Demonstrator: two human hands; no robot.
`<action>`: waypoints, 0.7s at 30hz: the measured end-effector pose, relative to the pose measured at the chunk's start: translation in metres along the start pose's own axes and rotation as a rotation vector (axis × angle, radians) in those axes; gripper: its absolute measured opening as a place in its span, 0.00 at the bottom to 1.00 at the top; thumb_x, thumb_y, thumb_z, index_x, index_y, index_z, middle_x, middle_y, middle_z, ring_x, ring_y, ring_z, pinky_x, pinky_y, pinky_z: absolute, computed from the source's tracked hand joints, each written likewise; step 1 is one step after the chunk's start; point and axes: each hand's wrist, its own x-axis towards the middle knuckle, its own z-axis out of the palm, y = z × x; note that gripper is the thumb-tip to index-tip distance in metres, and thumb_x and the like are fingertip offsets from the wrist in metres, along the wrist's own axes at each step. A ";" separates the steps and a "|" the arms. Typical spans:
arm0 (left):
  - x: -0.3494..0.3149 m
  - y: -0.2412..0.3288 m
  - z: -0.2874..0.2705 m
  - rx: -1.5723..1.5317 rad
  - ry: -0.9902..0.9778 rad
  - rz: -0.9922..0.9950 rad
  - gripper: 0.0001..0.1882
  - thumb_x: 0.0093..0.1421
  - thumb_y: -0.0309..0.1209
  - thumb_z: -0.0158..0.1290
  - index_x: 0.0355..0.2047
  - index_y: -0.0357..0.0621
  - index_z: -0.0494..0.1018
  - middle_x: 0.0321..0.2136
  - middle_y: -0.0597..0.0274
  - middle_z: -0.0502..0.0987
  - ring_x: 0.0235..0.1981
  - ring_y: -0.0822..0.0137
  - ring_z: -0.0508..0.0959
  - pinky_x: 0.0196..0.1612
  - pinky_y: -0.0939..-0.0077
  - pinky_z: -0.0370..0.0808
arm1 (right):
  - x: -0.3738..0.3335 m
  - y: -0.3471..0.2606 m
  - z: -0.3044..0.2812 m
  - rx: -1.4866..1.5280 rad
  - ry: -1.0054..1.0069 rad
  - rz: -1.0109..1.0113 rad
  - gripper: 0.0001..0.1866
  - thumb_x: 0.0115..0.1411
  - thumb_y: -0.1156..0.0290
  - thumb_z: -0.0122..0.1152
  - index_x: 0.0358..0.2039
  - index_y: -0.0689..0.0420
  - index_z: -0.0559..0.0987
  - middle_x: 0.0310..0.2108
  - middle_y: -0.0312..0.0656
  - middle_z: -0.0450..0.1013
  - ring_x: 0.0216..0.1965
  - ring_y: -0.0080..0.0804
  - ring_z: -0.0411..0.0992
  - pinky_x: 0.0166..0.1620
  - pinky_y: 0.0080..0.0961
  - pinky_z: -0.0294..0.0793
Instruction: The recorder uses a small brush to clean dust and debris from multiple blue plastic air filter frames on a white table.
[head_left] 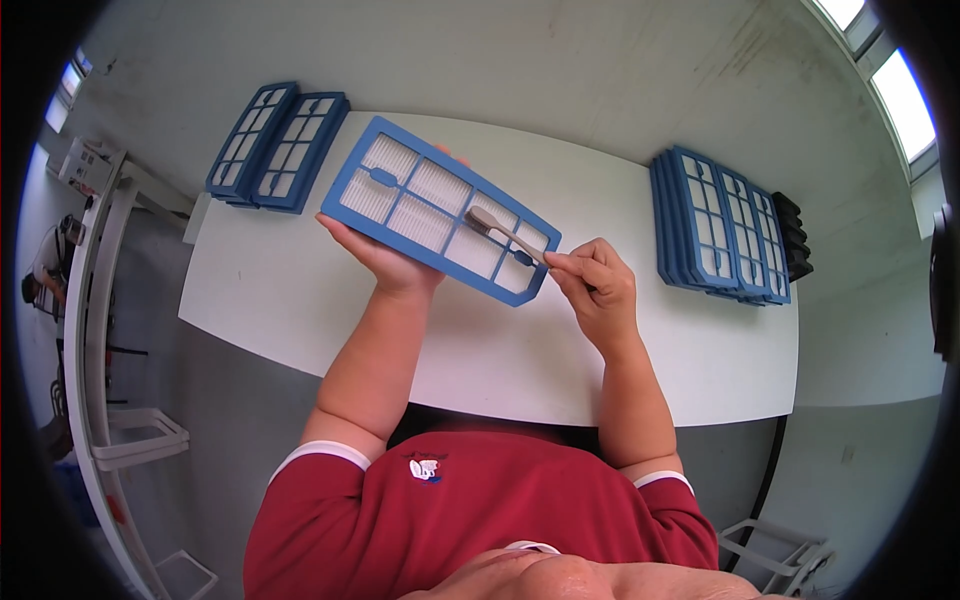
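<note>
My left hand (400, 265) holds up a pleated air filter (428, 222) with a blue frame and white pleats, tilted so its right end is lower. The palm supports it from below, and fingertips show behind its far edge. In my right hand (600, 285) is a small toothbrush-like brush (512, 238) with a pale handle, pinched between thumb and fingers. Its head lies against the white pleats near the filter's middle, right of the centre bar.
On the white table (480, 365), stacks of blue-framed filters (290, 150) stand at the far left. More stacked filters (715, 225) are at the right, beside black stacked parts (791, 235). A wall rises behind the table. A white rack (105, 300) stands on the left.
</note>
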 end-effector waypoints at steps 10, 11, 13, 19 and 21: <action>-0.006 0.000 0.010 0.000 0.040 -0.077 0.50 0.48 0.75 0.21 0.59 0.53 0.57 0.49 0.45 0.68 0.49 0.48 0.71 0.51 0.49 0.70 | 0.002 0.002 0.004 -0.260 0.154 -0.162 0.12 0.46 0.81 0.66 0.33 0.55 0.82 0.22 0.36 0.67 0.20 0.23 0.68 0.21 0.17 0.67; -0.006 0.000 0.010 0.006 0.055 -0.076 0.50 0.48 0.75 0.21 0.59 0.53 0.57 0.49 0.45 0.68 0.49 0.48 0.71 0.51 0.50 0.71 | 0.001 0.001 0.005 -0.260 0.153 -0.162 0.12 0.46 0.81 0.66 0.33 0.55 0.82 0.22 0.36 0.67 0.20 0.23 0.68 0.21 0.17 0.67; -0.005 0.000 0.009 -0.026 0.036 -0.078 0.51 0.48 0.76 0.19 0.58 0.51 0.58 0.48 0.46 0.68 0.49 0.49 0.71 0.52 0.51 0.70 | 0.001 0.000 0.006 -0.283 0.168 -0.164 0.12 0.46 0.81 0.65 0.33 0.56 0.81 0.22 0.36 0.67 0.20 0.23 0.67 0.21 0.18 0.67; -0.003 0.001 0.009 -0.003 0.048 -0.058 0.53 0.47 0.77 0.18 0.57 0.48 0.59 0.48 0.47 0.68 0.49 0.51 0.71 0.53 0.53 0.69 | -0.002 -0.001 0.005 -0.036 0.039 -0.009 0.11 0.46 0.81 0.65 0.32 0.57 0.82 0.22 0.36 0.67 0.21 0.23 0.66 0.23 0.18 0.65; -0.001 0.001 0.006 0.003 0.037 -0.038 0.53 0.47 0.77 0.18 0.57 0.48 0.59 0.48 0.47 0.68 0.49 0.51 0.71 0.53 0.53 0.69 | -0.003 -0.004 0.004 -0.033 0.018 -0.005 0.11 0.45 0.81 0.65 0.32 0.57 0.82 0.22 0.36 0.67 0.21 0.23 0.66 0.23 0.18 0.64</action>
